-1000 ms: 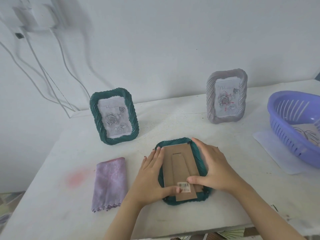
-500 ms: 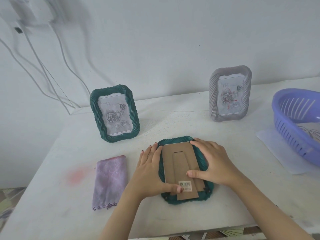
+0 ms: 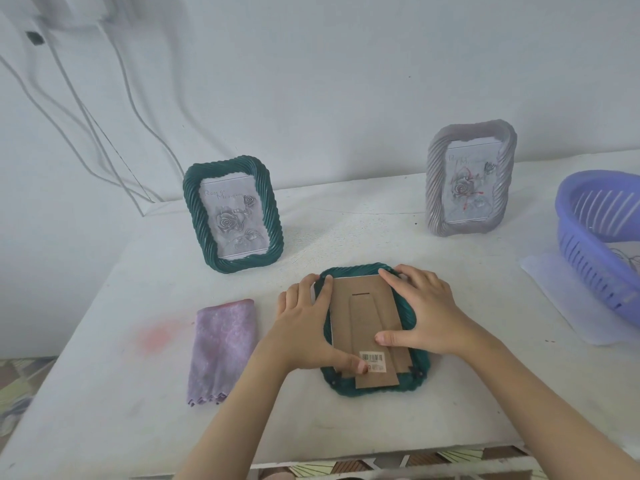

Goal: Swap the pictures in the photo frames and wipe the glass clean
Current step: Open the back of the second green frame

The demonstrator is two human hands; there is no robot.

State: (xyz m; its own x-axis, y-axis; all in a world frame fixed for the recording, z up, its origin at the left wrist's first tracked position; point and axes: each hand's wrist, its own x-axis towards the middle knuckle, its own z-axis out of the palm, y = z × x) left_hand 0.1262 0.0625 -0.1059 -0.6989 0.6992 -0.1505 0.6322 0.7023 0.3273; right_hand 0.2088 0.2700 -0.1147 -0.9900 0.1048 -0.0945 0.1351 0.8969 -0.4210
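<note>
Left hand edged up face-down green frame, right hand pressing backing

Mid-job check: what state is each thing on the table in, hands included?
Flat green frame: face down, cardboard back in place.
Standing green frame: upright, rose picture inside.
Grey frame: upright, red marks over the picture.
Cloth: folded, untouched.
Basket: upright, paper inside.
Left hand: pressing the flat frame's left edge.
Right hand: pressing its right edge.
</note>
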